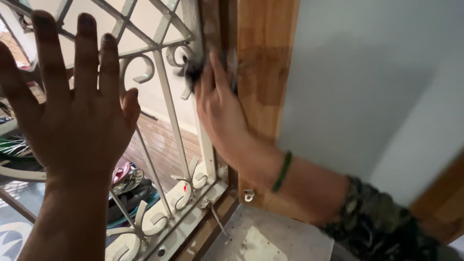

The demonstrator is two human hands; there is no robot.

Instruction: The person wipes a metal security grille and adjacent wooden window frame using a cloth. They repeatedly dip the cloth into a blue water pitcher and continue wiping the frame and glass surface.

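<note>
You face a window opening fitted with a cream-painted metal grille (164, 87) of crossing bars and scrolled curls, its lower rail running down toward a stained grey sill (270, 239). Right of the grille stands a vertical wooden frame (263, 72), varnished, with a darker patch across the grain near the top; a small metal latch loop (248, 195) sits at its foot. Beyond the frame the wall (367, 82) is plain pale grey. Through the bars you can see a brick-patterned floor, a bicycle wheel (14, 145) at the far left, and a heap of shoes (128, 181) below. Your left hand (72, 111) is raised flat in front of the grille, fingers spread and straight, holding nothing; whether the palm touches the bars cannot be told. Your right hand (220, 111) is pressed against the inner edge of the wooden frame, blurred by motion, fingers curled over a small dark cloth (193, 70). The cloth sits at the fingertips, bunched between them and the frame, just beside one of the grille's scrolls. A green band (282, 171) circles the right wrist, with a camouflage sleeve (382, 227) below it.
</note>
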